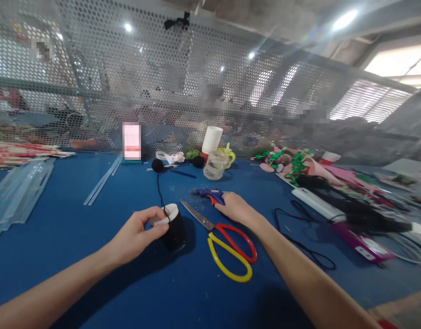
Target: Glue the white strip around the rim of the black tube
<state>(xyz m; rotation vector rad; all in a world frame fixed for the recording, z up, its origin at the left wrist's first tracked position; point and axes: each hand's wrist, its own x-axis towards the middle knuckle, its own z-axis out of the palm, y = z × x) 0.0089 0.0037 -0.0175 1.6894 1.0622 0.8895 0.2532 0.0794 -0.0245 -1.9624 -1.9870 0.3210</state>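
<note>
My left hand [139,233] is closed around a cup [172,227] wrapped in black yarn with a white rim, standing on the blue table [76,237]. A black thread runs from the cup up to a black pompom [157,165]. My right hand [235,208] is closed on the handle of a purple glue gun [209,194] that lies on the table. Scissors [227,246] with one red and one yellow handle lie between my forearms, blades pointing away to the left.
Clear glue sticks [18,192] lie at the left. A stack of white cups [212,139], a glass jar [215,165], ribbons [289,162], a white power strip [316,203], a black cord [306,246] and a perforated metal screen [162,82] sit behind.
</note>
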